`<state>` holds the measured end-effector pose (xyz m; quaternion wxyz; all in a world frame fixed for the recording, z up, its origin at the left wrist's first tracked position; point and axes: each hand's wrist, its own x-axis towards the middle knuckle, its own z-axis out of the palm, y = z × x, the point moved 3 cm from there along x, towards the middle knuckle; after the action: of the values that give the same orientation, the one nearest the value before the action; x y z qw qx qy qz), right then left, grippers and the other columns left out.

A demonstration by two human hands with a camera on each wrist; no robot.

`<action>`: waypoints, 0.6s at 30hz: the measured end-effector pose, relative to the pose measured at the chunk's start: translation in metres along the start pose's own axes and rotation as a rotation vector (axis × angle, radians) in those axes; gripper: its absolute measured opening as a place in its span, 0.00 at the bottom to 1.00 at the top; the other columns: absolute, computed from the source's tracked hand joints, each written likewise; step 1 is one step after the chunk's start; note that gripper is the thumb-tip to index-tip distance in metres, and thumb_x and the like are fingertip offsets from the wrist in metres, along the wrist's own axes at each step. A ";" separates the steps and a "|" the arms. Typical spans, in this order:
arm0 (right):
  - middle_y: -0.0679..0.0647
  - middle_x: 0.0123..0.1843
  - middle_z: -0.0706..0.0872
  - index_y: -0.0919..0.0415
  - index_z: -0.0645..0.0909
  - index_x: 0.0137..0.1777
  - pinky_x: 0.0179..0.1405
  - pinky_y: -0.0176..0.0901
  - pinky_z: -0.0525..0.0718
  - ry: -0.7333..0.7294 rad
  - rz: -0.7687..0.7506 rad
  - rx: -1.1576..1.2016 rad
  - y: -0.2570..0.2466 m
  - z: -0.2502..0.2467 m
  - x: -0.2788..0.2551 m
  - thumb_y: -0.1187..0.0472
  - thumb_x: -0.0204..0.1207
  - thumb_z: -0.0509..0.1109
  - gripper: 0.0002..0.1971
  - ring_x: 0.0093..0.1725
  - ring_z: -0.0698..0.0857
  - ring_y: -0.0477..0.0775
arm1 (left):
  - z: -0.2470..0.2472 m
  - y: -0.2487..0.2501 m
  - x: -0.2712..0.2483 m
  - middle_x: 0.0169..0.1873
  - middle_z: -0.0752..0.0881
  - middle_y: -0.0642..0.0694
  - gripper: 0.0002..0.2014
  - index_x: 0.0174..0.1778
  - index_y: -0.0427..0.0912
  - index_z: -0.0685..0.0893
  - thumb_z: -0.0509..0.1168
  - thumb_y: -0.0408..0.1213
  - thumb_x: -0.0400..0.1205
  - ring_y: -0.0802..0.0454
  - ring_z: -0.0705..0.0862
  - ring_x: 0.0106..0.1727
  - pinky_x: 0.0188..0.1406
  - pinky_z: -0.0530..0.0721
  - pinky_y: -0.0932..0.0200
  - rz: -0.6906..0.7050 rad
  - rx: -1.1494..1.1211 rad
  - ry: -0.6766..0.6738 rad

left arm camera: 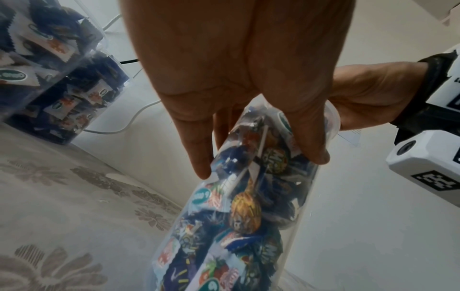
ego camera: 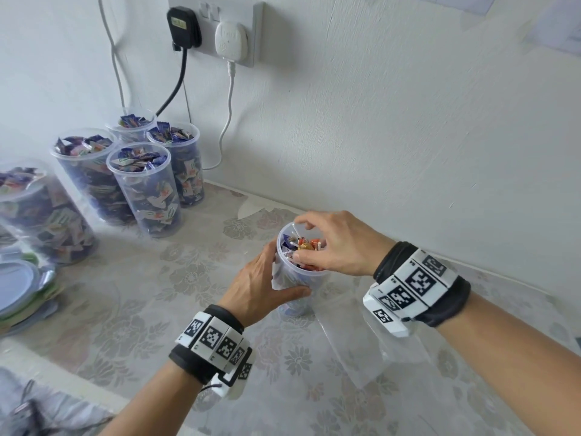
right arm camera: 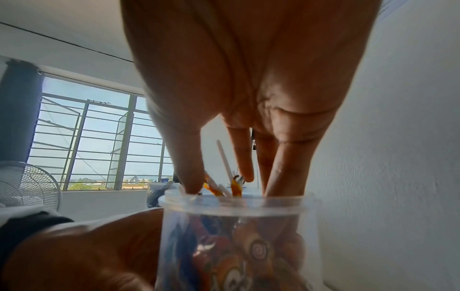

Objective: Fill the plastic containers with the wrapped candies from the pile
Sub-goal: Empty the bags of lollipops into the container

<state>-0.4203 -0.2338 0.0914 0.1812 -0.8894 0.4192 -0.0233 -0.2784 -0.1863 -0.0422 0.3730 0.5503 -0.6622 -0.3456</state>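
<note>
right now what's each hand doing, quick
Left hand: grips the side of the container.
Right hand: fingers reach into its mouth among the candies; grip cannot be told.

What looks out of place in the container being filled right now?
White lollipop sticks poke up above the rim of the container, one standing clear in the right wrist view. The right hand is at the mouth, fingers among them; the left hand grips the side. Nothing spilled on the table.
</note>
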 end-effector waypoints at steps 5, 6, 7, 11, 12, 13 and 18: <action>0.54 0.55 0.90 0.53 0.82 0.66 0.54 0.52 0.84 0.016 -0.042 -0.040 -0.001 0.004 0.007 0.49 0.77 0.71 0.19 0.53 0.87 0.57 | 0.000 0.001 -0.001 0.71 0.79 0.56 0.51 0.82 0.58 0.59 0.71 0.71 0.65 0.55 0.80 0.68 0.64 0.84 0.45 -0.004 -0.010 0.000; 0.52 0.51 0.90 0.52 0.83 0.63 0.49 0.49 0.84 0.031 -0.056 -0.045 -0.001 0.005 0.007 0.51 0.77 0.71 0.16 0.49 0.88 0.56 | 0.000 0.001 -0.001 0.70 0.79 0.55 0.51 0.81 0.58 0.59 0.71 0.71 0.65 0.55 0.80 0.68 0.64 0.84 0.45 -0.003 -0.009 0.002; 0.51 0.48 0.91 0.51 0.85 0.60 0.45 0.46 0.83 0.036 -0.067 -0.054 -0.001 0.006 0.006 0.52 0.77 0.71 0.13 0.45 0.87 0.54 | 0.000 0.001 -0.001 0.70 0.80 0.55 0.50 0.81 0.58 0.60 0.71 0.71 0.65 0.55 0.81 0.67 0.63 0.84 0.45 -0.002 -0.009 0.001; 0.48 0.39 0.92 0.46 0.91 0.52 0.36 0.46 0.81 -0.011 -0.069 -0.062 0.000 0.012 0.007 0.52 0.79 0.68 0.10 0.35 0.84 0.50 | 0.001 -0.002 0.000 0.68 0.81 0.56 0.49 0.79 0.56 0.63 0.72 0.71 0.65 0.55 0.81 0.65 0.62 0.84 0.45 -0.009 -0.013 0.005; 0.48 0.38 0.91 0.45 0.91 0.50 0.36 0.47 0.81 -0.033 -0.075 -0.105 0.000 0.015 0.010 0.51 0.80 0.66 0.11 0.35 0.84 0.52 | 0.001 -0.002 0.001 0.67 0.81 0.56 0.49 0.78 0.55 0.64 0.72 0.72 0.64 0.55 0.82 0.65 0.62 0.84 0.46 -0.012 -0.013 0.012; 0.49 0.38 0.91 0.45 0.91 0.49 0.36 0.48 0.82 -0.054 -0.085 -0.161 0.001 0.019 0.013 0.51 0.80 0.64 0.12 0.35 0.85 0.53 | 0.001 -0.002 0.001 0.66 0.81 0.57 0.48 0.77 0.54 0.66 0.72 0.72 0.64 0.56 0.82 0.64 0.61 0.85 0.46 -0.013 -0.012 0.016; 0.54 0.41 0.89 0.52 0.89 0.49 0.35 0.42 0.68 -0.100 -0.122 -0.356 -0.006 0.022 0.019 0.58 0.81 0.63 0.12 0.34 0.74 0.54 | 0.000 -0.002 0.000 0.65 0.82 0.58 0.48 0.77 0.55 0.67 0.72 0.72 0.63 0.56 0.82 0.63 0.61 0.85 0.46 -0.012 -0.020 0.028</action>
<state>-0.3996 -0.2382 0.0708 0.0398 -0.9311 0.3525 0.0846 -0.2770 -0.1870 -0.0441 0.3857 0.5553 -0.6500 -0.3469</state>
